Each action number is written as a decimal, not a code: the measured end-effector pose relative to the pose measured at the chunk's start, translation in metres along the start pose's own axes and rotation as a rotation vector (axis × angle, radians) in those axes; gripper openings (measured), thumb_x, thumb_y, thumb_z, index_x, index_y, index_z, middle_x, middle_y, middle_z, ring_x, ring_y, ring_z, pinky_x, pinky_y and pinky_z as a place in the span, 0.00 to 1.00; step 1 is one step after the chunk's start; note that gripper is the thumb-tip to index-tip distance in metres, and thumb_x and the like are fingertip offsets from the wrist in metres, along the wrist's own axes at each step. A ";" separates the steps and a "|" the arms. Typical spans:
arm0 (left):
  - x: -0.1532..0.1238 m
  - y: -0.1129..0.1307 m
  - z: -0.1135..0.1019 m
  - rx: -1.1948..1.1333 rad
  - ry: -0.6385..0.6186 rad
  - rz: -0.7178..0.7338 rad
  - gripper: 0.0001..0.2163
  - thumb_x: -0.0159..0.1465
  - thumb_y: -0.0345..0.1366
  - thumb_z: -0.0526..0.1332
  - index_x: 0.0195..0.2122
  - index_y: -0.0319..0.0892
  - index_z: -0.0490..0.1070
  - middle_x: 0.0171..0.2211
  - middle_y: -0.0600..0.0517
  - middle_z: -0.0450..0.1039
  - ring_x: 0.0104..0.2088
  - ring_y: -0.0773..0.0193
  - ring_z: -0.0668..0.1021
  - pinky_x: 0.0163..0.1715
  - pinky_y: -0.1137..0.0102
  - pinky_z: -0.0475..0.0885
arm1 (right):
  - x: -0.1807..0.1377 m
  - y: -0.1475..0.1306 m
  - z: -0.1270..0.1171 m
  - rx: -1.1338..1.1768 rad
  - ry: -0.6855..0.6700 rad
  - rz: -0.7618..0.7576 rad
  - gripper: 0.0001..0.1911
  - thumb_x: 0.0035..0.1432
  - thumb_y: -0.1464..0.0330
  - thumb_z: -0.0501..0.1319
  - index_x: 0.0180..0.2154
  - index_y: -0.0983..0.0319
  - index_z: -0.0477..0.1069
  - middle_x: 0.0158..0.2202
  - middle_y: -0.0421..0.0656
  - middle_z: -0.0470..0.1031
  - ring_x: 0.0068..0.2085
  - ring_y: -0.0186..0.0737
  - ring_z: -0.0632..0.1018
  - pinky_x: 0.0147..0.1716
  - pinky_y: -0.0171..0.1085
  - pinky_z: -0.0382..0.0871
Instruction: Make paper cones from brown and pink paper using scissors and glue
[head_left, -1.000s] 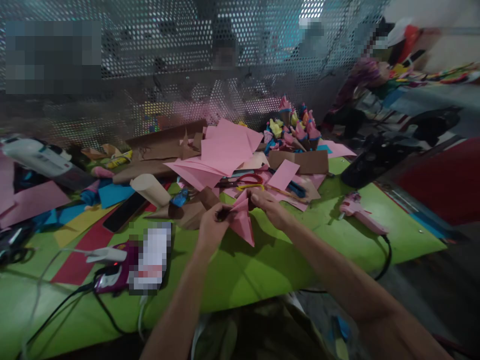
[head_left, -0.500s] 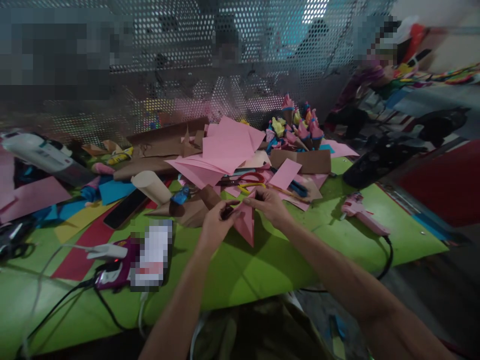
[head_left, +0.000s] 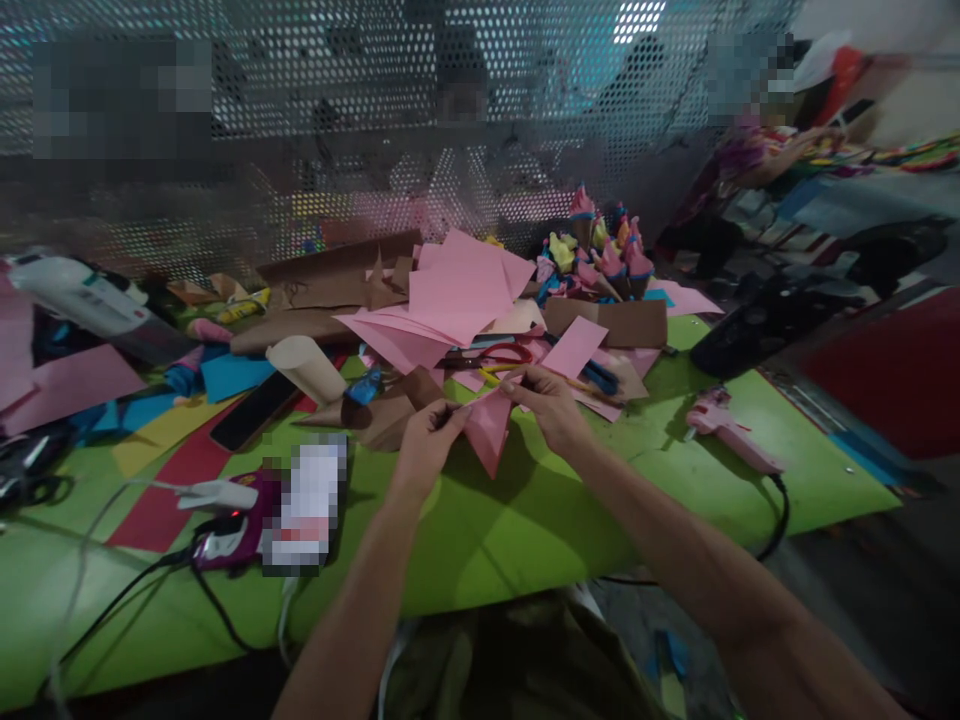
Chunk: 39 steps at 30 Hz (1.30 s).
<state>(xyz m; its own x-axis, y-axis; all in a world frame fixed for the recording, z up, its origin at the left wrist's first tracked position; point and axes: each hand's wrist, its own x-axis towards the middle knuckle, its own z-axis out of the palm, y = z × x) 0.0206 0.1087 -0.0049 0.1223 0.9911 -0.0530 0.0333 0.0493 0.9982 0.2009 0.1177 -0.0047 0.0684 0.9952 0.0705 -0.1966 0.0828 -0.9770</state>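
Observation:
A folded piece of pink paper hangs point-down between my hands, just above the green table. My left hand pinches its upper left corner between thumb and fingers. On the opposite side, my right hand grips the upper right edge. Just behind them lie scissors with red and yellow handles, and a stack of pink sheets. Brown paper pieces lie close to my left hand, with a brown paper roll further left.
A pink glue gun lies at right, its cord running off the edge. Finished paper cones cluster at the back. At left are a phone, a purple power adapter with cables, and a dark phone. A perforated screen stands behind.
The pink paper has turned slightly, its lower point shifting left and up. My left hand has moved a little left, so more of the paper's upper edge shows between the hands.

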 end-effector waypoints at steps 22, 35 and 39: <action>-0.002 0.005 0.000 -0.119 0.032 -0.066 0.15 0.52 0.49 0.70 0.31 0.42 0.75 0.29 0.55 0.73 0.32 0.66 0.72 0.33 0.73 0.68 | -0.004 -0.008 0.001 -0.084 -0.146 0.015 0.23 0.47 0.46 0.69 0.26 0.59 0.72 0.26 0.38 0.69 0.29 0.36 0.68 0.31 0.36 0.64; -0.005 0.008 0.002 0.020 -0.086 0.135 0.14 0.61 0.45 0.65 0.47 0.48 0.77 0.42 0.51 0.78 0.42 0.63 0.77 0.44 0.70 0.71 | 0.000 0.003 0.001 0.007 -0.206 0.077 0.11 0.40 0.64 0.73 0.28 0.59 0.78 0.28 0.39 0.79 0.33 0.42 0.77 0.38 0.41 0.73; -0.006 0.008 0.001 0.033 -0.114 0.167 0.14 0.61 0.43 0.66 0.47 0.47 0.76 0.46 0.49 0.79 0.43 0.62 0.78 0.44 0.70 0.72 | 0.000 0.001 0.002 0.018 -0.156 0.045 0.12 0.40 0.61 0.74 0.27 0.59 0.78 0.30 0.40 0.80 0.32 0.40 0.77 0.36 0.40 0.74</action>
<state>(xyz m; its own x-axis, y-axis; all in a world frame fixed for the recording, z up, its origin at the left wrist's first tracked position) 0.0215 0.1029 0.0033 0.2407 0.9645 0.1087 0.0350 -0.1205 0.9921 0.1990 0.1183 -0.0055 -0.0929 0.9939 0.0587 -0.2141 0.0376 -0.9761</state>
